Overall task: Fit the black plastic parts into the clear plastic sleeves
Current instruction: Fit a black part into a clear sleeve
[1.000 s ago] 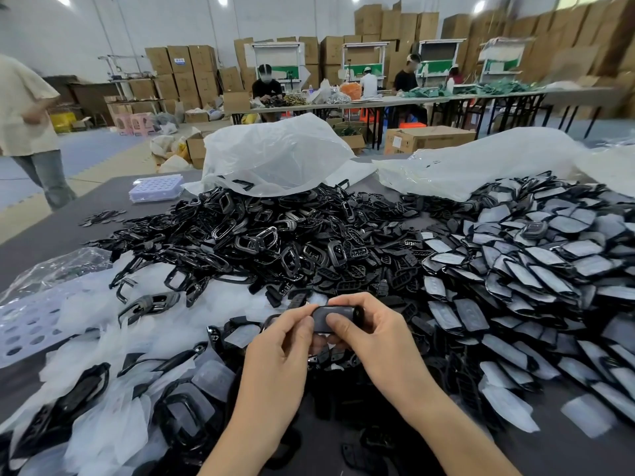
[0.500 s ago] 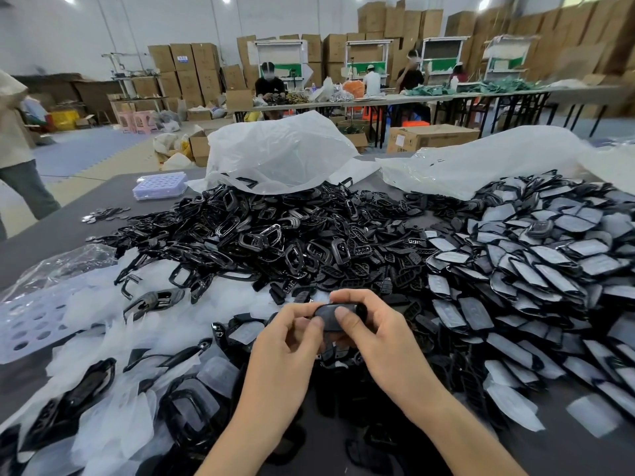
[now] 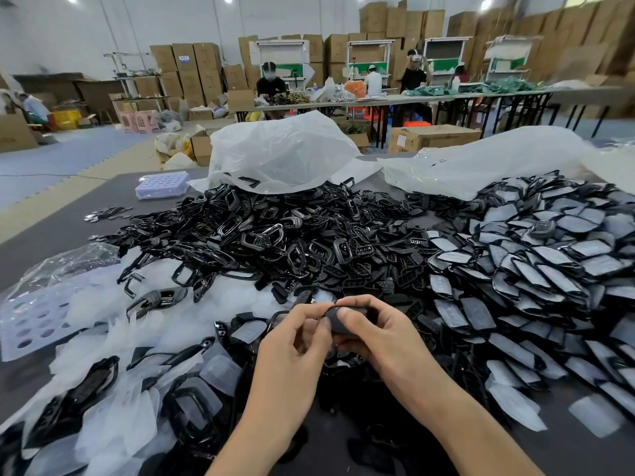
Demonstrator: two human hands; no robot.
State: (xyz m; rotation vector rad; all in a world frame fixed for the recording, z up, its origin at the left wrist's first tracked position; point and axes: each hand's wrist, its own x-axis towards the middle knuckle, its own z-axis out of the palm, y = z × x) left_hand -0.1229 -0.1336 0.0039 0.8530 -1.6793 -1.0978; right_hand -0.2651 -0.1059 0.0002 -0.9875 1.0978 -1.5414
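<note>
The black plastic frames (image 3: 261, 235) in the middle heap are shiny; the held black plastic part (image 3: 335, 323) looks dull; the clear plastic sleeves (image 3: 556, 266) look cloudy; the big bag (image 3: 281, 149) is thin, crinkly plastic; the surface (image 3: 51, 242) is dark and matt.

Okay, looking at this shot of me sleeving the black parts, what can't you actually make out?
Head view: the black part is mostly covered by fingers of the left hand and right hand; whether a sleeve is on it cannot be told.
Head view: the white bag hides the far end of the loose pile.
Head view: the perforated tray is cut off by the left edge.
</note>
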